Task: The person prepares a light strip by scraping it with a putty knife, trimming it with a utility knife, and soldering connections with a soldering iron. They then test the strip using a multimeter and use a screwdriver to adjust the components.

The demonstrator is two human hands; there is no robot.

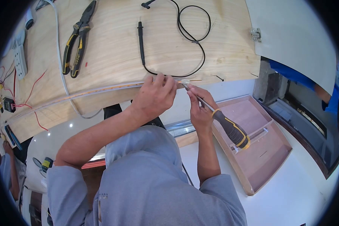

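Note:
My left hand (156, 94) is closed on the end of a long, thin light strip (86, 94) that runs along the front edge of the wooden table. In my right hand (200, 107) is a screwdriver (231, 128) with a black and yellow handle, its shaft between thumb and fingers. The screwdriver's tip is at a small pale connector (184, 81) at the strip's end, close to my left fingertips. A thin orange wire sticks out to the right of the connector. Just behind my hands lies a black test probe (141, 43) with its cable.
Pliers (77, 45) and a white cable (59, 49) lie at the left of the table (113, 45). Red wires, a power strip (20, 60) and another person's arm (12, 169) are farther left. Screws lie near the front edge. A wooden tray (252, 188) is at the right.

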